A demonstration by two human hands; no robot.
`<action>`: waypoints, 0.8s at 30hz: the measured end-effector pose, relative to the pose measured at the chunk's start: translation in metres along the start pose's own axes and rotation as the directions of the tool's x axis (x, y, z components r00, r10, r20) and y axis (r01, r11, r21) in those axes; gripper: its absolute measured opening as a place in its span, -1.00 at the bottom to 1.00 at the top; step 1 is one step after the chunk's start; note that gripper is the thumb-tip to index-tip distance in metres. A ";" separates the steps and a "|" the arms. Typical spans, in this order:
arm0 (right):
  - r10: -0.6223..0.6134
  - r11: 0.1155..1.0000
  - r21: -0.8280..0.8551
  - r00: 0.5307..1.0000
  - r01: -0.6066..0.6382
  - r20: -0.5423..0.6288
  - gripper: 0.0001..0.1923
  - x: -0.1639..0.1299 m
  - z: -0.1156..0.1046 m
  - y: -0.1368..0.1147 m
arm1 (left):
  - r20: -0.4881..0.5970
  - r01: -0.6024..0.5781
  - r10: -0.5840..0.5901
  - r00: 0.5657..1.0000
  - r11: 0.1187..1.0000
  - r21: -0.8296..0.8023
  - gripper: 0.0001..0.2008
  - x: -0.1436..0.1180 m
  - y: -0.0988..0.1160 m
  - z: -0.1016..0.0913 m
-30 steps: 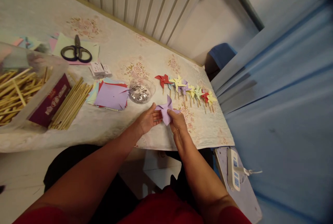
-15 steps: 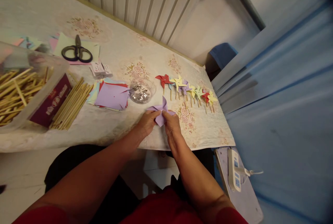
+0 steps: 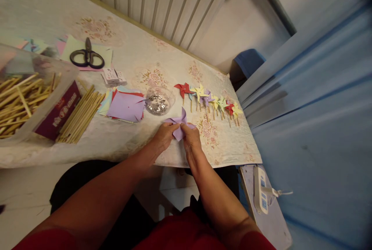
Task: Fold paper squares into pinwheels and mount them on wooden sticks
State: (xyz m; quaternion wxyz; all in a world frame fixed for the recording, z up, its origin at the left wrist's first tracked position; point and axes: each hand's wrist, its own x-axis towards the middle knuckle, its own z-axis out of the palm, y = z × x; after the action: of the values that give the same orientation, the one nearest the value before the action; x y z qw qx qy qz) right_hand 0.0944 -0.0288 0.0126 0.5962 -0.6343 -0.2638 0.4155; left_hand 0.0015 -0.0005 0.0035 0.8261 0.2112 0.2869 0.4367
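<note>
Between my two hands, over the front of the table, is a purple paper pinwheel (image 3: pixel 179 133) with its blades folded in. My left hand (image 3: pixel 166 135) grips its left side, the thumb at the centre. From the right, my right hand (image 3: pixel 191 135) pinches it, that thumb also pressed at the middle. Whether a pin sits under the thumbs is hidden. Just behind the hands stands a clear round dish (image 3: pixel 158 104) of small shiny metal pieces. Left of it lies a stack of coloured paper squares, a purple square (image 3: pixel 126 106) on top.
Finished pinwheels on sticks, a red pinwheel (image 3: pixel 183 89) among them, lie in a row at right. Leftward are a bundle of sticks (image 3: pixel 81 116), a plastic bin (image 3: pixel 65 73) of sticks, small boxes (image 3: pixel 112 76) and scissors (image 3: pixel 87 57). A power strip (image 3: pixel 260 190) rests beyond the table's right edge.
Almost nothing differs. The thumbs stay pressed at the pinwheel's centre, and the camera view has shifted very slightly.
</note>
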 end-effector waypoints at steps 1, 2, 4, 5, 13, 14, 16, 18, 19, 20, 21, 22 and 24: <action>0.003 1.000 0.016 1.000 -0.003 0.010 -0.80 -0.001 0.000 -0.001 | 0.006 -0.005 0.005 1.000 1.000 0.001 -0.78 0.000 0.000 0.000; 0.007 1.000 0.025 1.000 -0.007 0.016 -0.79 -0.001 -0.001 -0.002 | 0.010 -0.012 0.012 1.000 1.000 -0.001 -0.77 0.001 0.000 0.000; -0.004 1.000 0.019 1.000 0.003 0.028 -0.75 -0.004 -0.003 -0.004 | 0.003 -0.029 0.029 1.000 1.000 -0.008 -0.75 0.002 0.000 -0.001; -0.027 1.000 -0.002 0.999 0.027 0.031 -0.74 -0.006 -0.006 -0.005 | -0.006 -0.036 0.036 0.999 0.999 -0.010 -0.75 0.003 0.000 -0.001; -0.508 0.800 -0.425 0.855 0.424 -0.105 -0.76 -0.031 -0.040 0.011 | -0.037 -0.047 0.047 0.998 0.999 0.000 -0.85 0.004 0.004 -0.003; -0.560 0.744 -0.471 0.827 0.474 -0.052 -0.76 -0.034 -0.043 0.013 | -0.036 -0.042 0.042 0.998 0.999 0.001 -0.87 0.004 0.005 -0.002; -0.612 0.637 -0.523 0.784 0.567 0.104 -0.76 -0.038 -0.047 0.016 | -0.027 -0.026 0.026 0.999 1.000 -0.005 -0.89 0.002 0.006 -0.001; -0.615 0.559 -0.532 0.749 0.636 0.248 -0.74 -0.039 -0.047 0.015 | -0.012 -0.006 0.005 1.000 1.000 -0.020 -0.90 0.002 0.007 -0.002; -0.612 0.533 -0.531 0.734 0.659 0.296 -0.74 -0.038 -0.047 0.014 | -0.005 0.003 -0.004 1.000 1.000 -0.025 -0.91 0.002 0.006 -0.003; -0.605 0.518 -0.530 0.725 0.672 0.329 -0.74 -0.037 -0.046 0.013 | -0.001 0.009 -0.009 1.000 1.000 -0.027 -0.91 0.003 0.006 -0.004; -0.596 0.512 -0.529 0.724 0.676 0.348 -0.75 -0.036 -0.045 0.012 | 0.002 0.011 -0.011 1.000 1.000 -0.027 -0.91 0.003 0.005 -0.005; -0.587 0.516 -0.530 0.728 0.673 0.354 -0.77 -0.034 -0.044 0.010 | 0.005 0.010 -0.010 1.000 1.000 -0.025 -0.90 0.004 0.004 -0.006; -0.561 0.541 -0.532 0.751 0.651 0.348 -0.80 -0.032 -0.042 0.008 | 0.014 0.003 -0.002 1.000 1.000 -0.020 -0.88 0.005 0.002 -0.008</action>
State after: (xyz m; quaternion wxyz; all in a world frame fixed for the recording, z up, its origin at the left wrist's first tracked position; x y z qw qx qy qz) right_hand 0.1118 -0.0785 0.0089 0.4377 -0.6328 -0.6287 0.1129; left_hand -0.0026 0.0055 -0.0025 0.8307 0.2055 0.2770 0.4371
